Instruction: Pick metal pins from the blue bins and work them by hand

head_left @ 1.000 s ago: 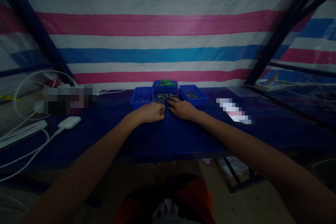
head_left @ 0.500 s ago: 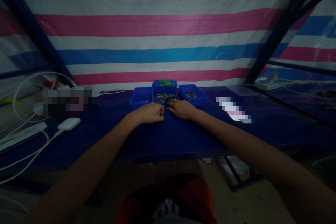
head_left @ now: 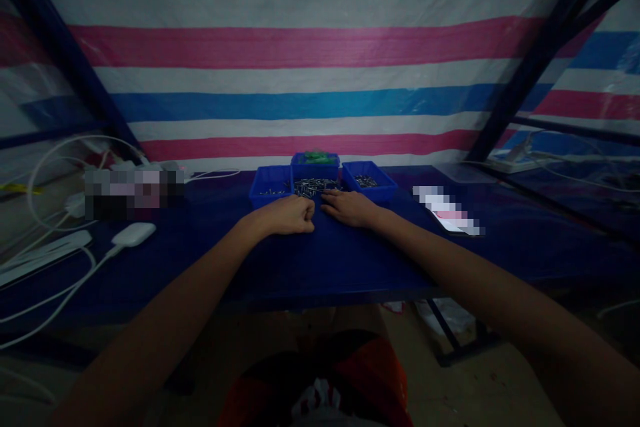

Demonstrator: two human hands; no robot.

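Note:
My left hand (head_left: 293, 215) rests on the blue table as a fist, thumb side toward the right; whatever its fingers may enclose is hidden. Close by, my right hand (head_left: 353, 207) lies palm down with its fingers stretched out, their tips at the near edge of a pile of small shiny metal pieces (head_left: 316, 185). The pieces look thin and screw-like, but they are too small to tell. Blue bins flank the pile: a left bin (head_left: 257, 181) and a right bin (head_left: 384, 180), each with metal pieces inside. Behind it stands a rear bin (head_left: 317, 170) with green material (head_left: 316, 157).
A phone with a lit screen (head_left: 445, 218) lies on the right. On the left are a white charger (head_left: 134, 235), looping white cables (head_left: 83, 287) and a blurred-out cluster of items. A striped sheet (head_left: 300, 47) hangs behind the blue table (head_left: 320, 267), between dark metal posts.
The view has shifted very slightly. Both hands keep the same pose and place by the pile, and no bin or piece has visibly moved.

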